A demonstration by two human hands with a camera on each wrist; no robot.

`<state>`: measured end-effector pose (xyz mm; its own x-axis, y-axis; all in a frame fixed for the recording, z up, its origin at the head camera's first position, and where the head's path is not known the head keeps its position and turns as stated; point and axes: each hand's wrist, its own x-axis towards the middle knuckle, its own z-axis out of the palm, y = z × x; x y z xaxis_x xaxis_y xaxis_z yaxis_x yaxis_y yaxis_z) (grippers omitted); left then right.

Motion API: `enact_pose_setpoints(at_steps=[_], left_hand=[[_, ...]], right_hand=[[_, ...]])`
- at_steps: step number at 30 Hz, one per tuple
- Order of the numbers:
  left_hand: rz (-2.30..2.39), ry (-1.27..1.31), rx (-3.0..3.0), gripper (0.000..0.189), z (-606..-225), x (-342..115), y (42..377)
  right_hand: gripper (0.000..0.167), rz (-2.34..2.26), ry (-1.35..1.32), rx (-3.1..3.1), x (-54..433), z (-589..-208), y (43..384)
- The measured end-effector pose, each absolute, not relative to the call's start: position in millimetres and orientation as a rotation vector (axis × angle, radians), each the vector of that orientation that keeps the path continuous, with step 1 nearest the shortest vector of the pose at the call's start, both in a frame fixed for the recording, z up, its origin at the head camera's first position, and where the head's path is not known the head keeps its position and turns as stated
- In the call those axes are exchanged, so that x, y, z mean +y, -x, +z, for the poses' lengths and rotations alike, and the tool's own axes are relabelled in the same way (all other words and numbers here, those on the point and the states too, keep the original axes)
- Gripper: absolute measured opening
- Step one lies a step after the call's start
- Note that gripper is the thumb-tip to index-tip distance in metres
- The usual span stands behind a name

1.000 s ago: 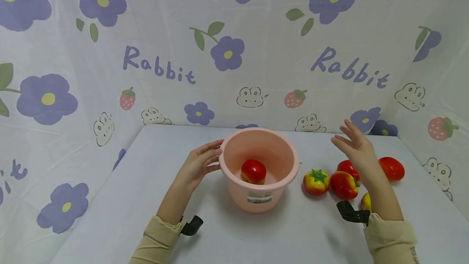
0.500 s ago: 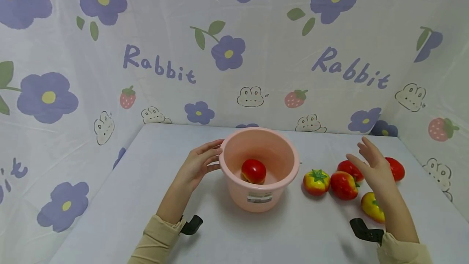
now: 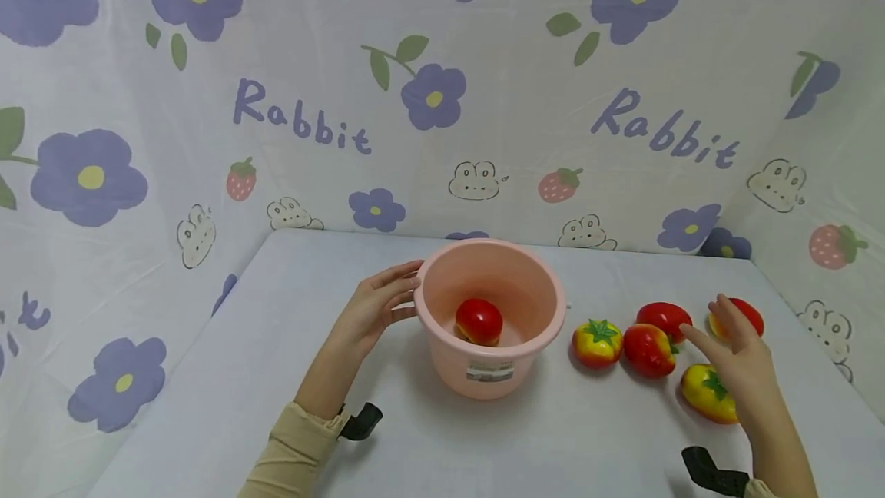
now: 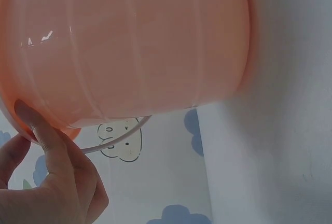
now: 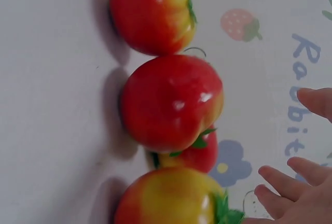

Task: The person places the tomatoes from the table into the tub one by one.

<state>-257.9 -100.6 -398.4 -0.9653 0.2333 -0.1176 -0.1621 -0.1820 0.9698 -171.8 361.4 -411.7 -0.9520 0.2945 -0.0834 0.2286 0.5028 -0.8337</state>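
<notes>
At the left side of the pink bucket (image 3: 442,363), my left hand (image 3: 366,310) rests its fingertips against the outside of the rim, the fingers loosely extended and a little apart. The bucket stands upright, with one red fruit (image 3: 479,320) lying on its floor and a printed label (image 3: 489,372) on the wall facing me. A thin pale handle (image 4: 116,140) shows along its side in the left wrist view.

To the right of the bucket hangs my right hand (image 3: 743,363), fingers spread and thumb held away from them, reaching over a yellow fruit (image 3: 707,394) that it partly hides; whether I touch that fruit I cannot tell. Just right of the bucket sits a red-and-yellow fruit (image 3: 596,343) with a green leafy top. Further right from the bucket come a round red fruit (image 3: 648,350), a smooth red fruit (image 3: 665,319) close behind it, and, farthest from the bucket, another red fruit (image 3: 752,315), partly covered by my fingers.

Under the bucket is a white table (image 3: 415,452); behind it hangs a white cloth (image 3: 512,129) printed with purple flowers, strawberries, rabbit faces and the word "Rabbit".
</notes>
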Motion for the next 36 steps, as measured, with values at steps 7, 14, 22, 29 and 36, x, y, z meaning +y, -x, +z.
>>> enact_pose_setpoints(at_steps=[7, 14, 22, 29, 36], left_hand=[[2.221, -0.095, 1.831, 0.042, -397, -100, 258], [2.222, -0.084, 1.831, 0.041, -398, -101, 258], [2.216, -0.092, 1.849, 0.041, -398, -100, 258], [2.209, -0.090, 1.856, 0.042, -397, -100, 257], [2.219, -0.091, 1.844, 0.042, -396, -100, 257]], right_hand=[[0.091, 1.469, 0.702, -2.631, 374, -425, 166], [0.099, 1.533, 0.944, -2.578, 383, -440, 165], [0.103, 1.544, 0.976, -2.616, 387, -459, 167], [0.103, 1.566, 0.964, -2.579, 386, -463, 172], [0.100, 1.548, 0.934, -2.578, 386, -460, 180]])
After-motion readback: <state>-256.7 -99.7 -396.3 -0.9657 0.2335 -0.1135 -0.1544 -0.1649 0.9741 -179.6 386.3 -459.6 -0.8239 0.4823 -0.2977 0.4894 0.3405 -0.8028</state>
